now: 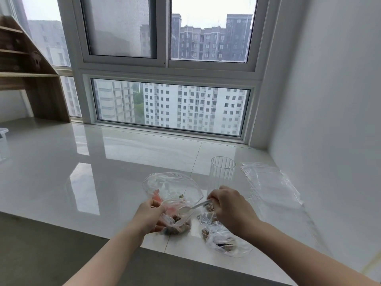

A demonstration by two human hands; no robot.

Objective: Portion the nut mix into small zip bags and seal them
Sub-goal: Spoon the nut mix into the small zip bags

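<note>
Here, left hand (150, 215) grips the open bag (175, 203) (near the ledge edge); right hand (228, 207) pinches a spoon (191, 207).

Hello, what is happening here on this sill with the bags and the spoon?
A person is portioning nut mix into zip bags. The left hand holds open a bag with some mix in the bottom, while the right hand holds a white spoon at its mouth. A filled bag lies under the right forearm, and another seems to lie beside it. A stack of empty bags and a clear ribbed cup are behind. A large open bag sits behind the left hand.
</note>
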